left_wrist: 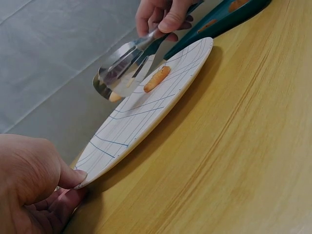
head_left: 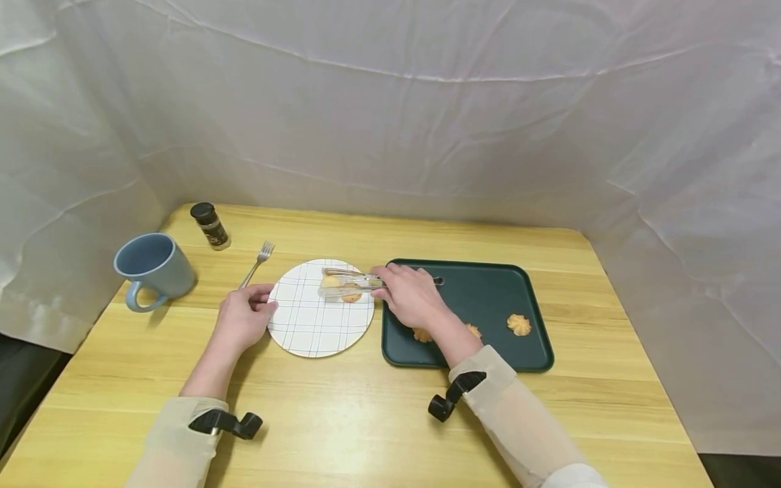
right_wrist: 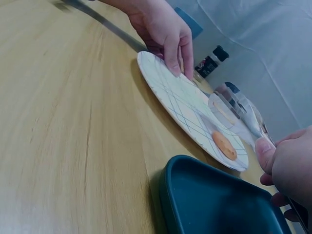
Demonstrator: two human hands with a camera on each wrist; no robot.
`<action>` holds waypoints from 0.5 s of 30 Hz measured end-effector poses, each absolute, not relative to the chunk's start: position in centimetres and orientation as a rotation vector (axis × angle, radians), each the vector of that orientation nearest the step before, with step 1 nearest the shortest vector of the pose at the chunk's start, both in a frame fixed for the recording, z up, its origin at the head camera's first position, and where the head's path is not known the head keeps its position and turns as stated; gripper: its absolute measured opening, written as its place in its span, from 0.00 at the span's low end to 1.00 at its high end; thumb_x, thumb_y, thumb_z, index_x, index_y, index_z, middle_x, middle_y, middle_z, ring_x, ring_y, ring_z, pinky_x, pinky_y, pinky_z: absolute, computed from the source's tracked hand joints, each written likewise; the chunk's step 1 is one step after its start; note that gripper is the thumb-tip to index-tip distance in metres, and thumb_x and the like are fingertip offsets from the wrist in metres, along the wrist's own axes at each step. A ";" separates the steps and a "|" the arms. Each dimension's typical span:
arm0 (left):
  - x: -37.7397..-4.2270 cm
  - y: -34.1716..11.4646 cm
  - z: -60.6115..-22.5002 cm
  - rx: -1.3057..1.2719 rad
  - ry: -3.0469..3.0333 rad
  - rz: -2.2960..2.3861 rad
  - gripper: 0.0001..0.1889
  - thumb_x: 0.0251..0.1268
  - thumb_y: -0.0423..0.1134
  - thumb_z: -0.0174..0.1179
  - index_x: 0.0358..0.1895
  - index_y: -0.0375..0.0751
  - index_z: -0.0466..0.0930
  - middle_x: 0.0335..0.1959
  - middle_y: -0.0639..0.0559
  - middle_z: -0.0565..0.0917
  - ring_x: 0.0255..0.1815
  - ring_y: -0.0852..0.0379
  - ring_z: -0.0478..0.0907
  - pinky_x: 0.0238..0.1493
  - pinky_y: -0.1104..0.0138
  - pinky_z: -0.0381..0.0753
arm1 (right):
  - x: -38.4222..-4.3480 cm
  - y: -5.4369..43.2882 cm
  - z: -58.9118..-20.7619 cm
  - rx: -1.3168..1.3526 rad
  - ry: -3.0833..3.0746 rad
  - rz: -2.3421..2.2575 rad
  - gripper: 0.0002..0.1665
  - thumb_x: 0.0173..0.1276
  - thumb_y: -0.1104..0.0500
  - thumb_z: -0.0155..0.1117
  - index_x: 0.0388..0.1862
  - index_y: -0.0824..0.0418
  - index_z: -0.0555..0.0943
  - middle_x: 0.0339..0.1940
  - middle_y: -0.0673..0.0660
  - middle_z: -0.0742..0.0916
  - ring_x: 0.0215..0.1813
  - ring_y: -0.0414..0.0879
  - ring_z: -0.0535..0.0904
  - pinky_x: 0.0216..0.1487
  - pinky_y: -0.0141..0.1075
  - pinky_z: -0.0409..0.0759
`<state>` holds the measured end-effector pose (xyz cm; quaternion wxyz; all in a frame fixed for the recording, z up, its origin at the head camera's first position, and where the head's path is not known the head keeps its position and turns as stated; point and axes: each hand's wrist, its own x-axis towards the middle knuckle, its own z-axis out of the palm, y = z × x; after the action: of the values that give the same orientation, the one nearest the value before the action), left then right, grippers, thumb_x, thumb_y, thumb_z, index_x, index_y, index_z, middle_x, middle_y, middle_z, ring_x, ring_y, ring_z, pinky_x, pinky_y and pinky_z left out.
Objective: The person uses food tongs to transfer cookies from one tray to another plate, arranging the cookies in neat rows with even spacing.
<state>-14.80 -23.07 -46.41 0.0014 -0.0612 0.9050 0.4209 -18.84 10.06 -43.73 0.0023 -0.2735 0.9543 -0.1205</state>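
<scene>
My left hand (head_left: 244, 315) pinches the left rim of a round white plate (head_left: 311, 332) with a checked line pattern, thumb on top. Metal tongs (left_wrist: 122, 61) are held in my right hand (head_left: 411, 295), their wide ends over the far part of the plate. Between those ends shows a pale cookie (head_left: 331, 281); how firmly they press it I cannot tell. A second, browner cookie (left_wrist: 157, 79) lies on the plate just beside the tongs. Under my right hand and wrist is a dark green tray (head_left: 488, 285), which bears a swirled cookie (head_left: 518, 324) and others partly hidden by my arm.
Left of the plate lies a fork (head_left: 264, 253), its handle running behind my left hand. A blue mug (head_left: 161, 271) stands at the far left, with a black-capped spice jar (head_left: 210, 227) behind it. Pale cloth (head_left: 390, 135) hangs around the wooden table (head_left: 342, 420).
</scene>
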 end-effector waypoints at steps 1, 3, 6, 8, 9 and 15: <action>-14.8 -23.1 -46.4 -0.192 2.839 1.321 0.20 0.74 0.33 0.62 0.65 0.30 0.81 0.51 0.37 0.85 0.47 0.46 0.81 0.47 0.62 0.78 | -18.9 9.9 -43.8 -0.857 2.991 -0.372 0.30 0.83 0.42 0.56 0.77 0.50 0.75 0.64 0.54 0.85 0.64 0.55 0.81 0.63 0.60 0.76; -14.8 -23.1 -46.4 -0.194 2.835 1.323 0.20 0.74 0.33 0.62 0.65 0.30 0.81 0.51 0.37 0.85 0.47 0.46 0.81 0.47 0.61 0.78 | -18.9 9.7 -43.9 -0.858 2.990 -0.356 0.30 0.83 0.41 0.56 0.77 0.49 0.75 0.65 0.54 0.84 0.65 0.55 0.80 0.63 0.60 0.76; -14.7 -23.1 -46.5 -0.192 2.833 1.322 0.20 0.74 0.33 0.62 0.65 0.30 0.81 0.51 0.37 0.85 0.48 0.46 0.81 0.48 0.61 0.78 | -18.9 9.3 -43.9 -0.873 2.995 -0.345 0.30 0.83 0.42 0.56 0.77 0.49 0.75 0.65 0.54 0.84 0.64 0.55 0.81 0.61 0.59 0.77; -14.7 -23.1 -46.5 -0.191 2.835 1.318 0.20 0.74 0.33 0.62 0.65 0.30 0.81 0.51 0.37 0.85 0.47 0.46 0.82 0.48 0.61 0.78 | -19.0 9.1 -44.0 -0.884 2.995 -0.333 0.29 0.83 0.42 0.56 0.77 0.49 0.75 0.64 0.54 0.85 0.63 0.55 0.81 0.59 0.58 0.78; -14.7 -23.1 -46.5 -0.190 2.836 1.317 0.20 0.74 0.33 0.62 0.65 0.30 0.81 0.51 0.37 0.85 0.47 0.46 0.82 0.48 0.61 0.78 | -19.0 9.0 -44.0 -0.888 2.994 -0.326 0.30 0.83 0.42 0.56 0.77 0.49 0.75 0.64 0.54 0.85 0.63 0.55 0.81 0.59 0.57 0.79; -14.8 -23.1 -46.4 -0.202 2.826 1.321 0.20 0.75 0.32 0.62 0.66 0.30 0.81 0.51 0.37 0.85 0.48 0.46 0.81 0.47 0.61 0.79 | -19.0 8.5 -43.7 -0.898 2.975 -0.297 0.30 0.84 0.41 0.55 0.78 0.49 0.74 0.66 0.55 0.84 0.64 0.54 0.81 0.61 0.58 0.78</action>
<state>-14.81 -23.07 -46.40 0.0079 -0.0646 0.9040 0.4226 -19.04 8.47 -43.75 0.0097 -0.2875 0.9530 -0.0953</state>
